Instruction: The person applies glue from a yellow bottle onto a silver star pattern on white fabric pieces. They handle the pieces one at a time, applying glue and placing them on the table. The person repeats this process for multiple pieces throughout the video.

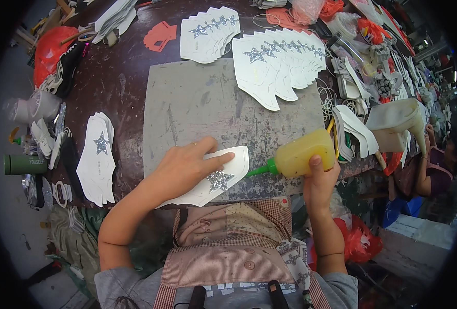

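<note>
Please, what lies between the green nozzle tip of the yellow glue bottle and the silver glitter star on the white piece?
In the head view, only a short stretch of the white cut piece lies between the green nozzle and the silver glitter star.

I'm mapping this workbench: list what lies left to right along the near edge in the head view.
Dark green cylindrical bottle → stack of white cut pieces with a glitter star → left hand → white piece with a silver glitter star → yellow squeeze bottle with a green nozzle held by the right hand.

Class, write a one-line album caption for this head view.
Left hand pins a white star-patch piece; right hand aims a yellow glue bottle.
</note>
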{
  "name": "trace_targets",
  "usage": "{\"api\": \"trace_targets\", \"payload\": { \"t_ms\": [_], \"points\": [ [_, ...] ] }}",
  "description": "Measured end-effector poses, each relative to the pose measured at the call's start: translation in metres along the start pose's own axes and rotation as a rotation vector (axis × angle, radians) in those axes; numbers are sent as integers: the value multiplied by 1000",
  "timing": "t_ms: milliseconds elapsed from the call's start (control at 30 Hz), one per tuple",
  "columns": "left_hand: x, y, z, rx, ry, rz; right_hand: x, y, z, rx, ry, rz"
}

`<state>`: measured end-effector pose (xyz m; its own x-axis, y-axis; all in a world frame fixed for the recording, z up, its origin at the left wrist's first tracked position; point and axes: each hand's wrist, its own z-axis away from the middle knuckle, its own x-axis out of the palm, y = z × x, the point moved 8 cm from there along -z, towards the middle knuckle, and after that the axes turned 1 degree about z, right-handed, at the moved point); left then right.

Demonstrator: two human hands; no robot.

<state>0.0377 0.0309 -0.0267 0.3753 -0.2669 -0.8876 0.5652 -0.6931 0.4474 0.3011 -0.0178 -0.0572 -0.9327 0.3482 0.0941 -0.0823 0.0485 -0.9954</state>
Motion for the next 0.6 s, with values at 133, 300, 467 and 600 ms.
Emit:
{"api": "trace_targets", "payload": {
  "t_ms": [133, 300, 467, 600],
  "points": [
    [-2, 1, 4, -39, 47, 21, -2, 2, 9, 89, 69, -235],
    [-11, 1, 19, -254, 385, 185, -4, -9, 2, 129, 60, -363],
    [1, 3, 18, -285, 445, 35, 12, -2, -9, 85, 25, -215],
    [2, 4, 19, -281, 447, -19, 19, 0, -9, 26, 32, -51]
  ]
}}
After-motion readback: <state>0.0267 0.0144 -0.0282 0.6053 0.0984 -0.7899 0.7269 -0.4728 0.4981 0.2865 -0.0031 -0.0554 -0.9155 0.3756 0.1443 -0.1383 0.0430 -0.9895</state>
